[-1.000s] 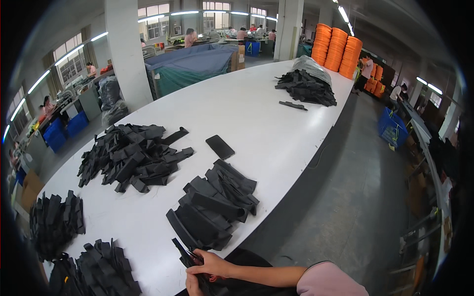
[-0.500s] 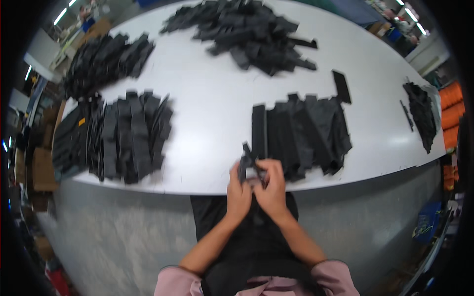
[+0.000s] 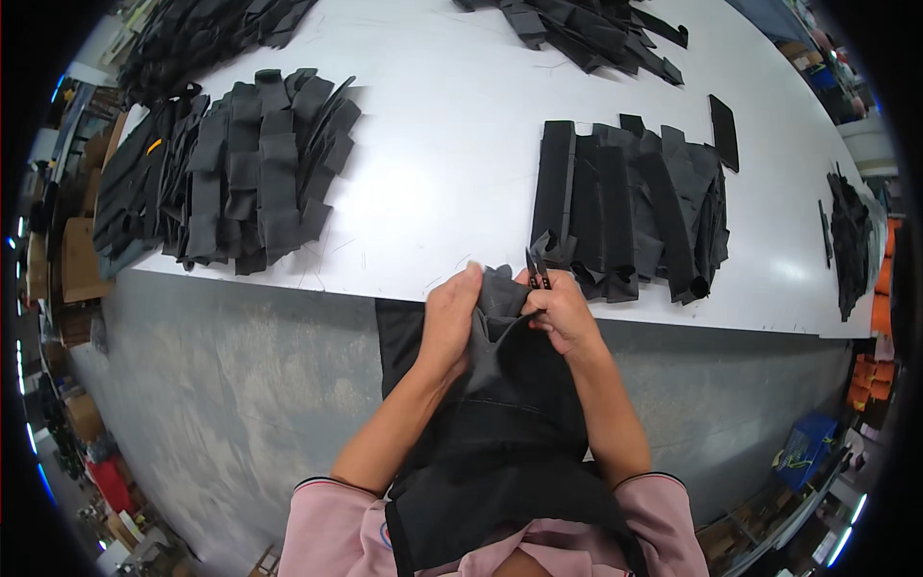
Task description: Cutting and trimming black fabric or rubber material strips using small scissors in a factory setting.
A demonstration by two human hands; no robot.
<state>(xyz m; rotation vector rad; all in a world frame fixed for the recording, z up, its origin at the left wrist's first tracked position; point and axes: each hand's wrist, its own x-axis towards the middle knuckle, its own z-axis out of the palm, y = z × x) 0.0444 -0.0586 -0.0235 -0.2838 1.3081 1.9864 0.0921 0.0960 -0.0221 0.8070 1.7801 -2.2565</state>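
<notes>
At the table's front edge, my left hand (image 3: 450, 319) is closed on one side of a dark grey fabric piece (image 3: 502, 291). My right hand (image 3: 565, 315) pinches the other side of the fabric. Small black thread snips (image 3: 538, 270) stick up out of that same hand, blades pointing away from me. The fabric's lower part merges with my black apron (image 3: 500, 423), so its end is hard to make out. Just beyond my right hand lies a row of black fabric strips (image 3: 615, 202), some with curled near ends.
The white table (image 3: 423, 173) carries a stack of dark strips (image 3: 260, 173) on the left and heaps at far left (image 3: 202, 38) and far middle (image 3: 596, 34). A single black strip (image 3: 724, 133) and a dark bundle (image 3: 848, 245) lie rightward. A blue crate (image 3: 806, 450) stands on the floor.
My hands have moved apart, and the fabric between them is now spread wider. The snips show more clearly in my right hand. The view has shifted, so the piles appear higher.
</notes>
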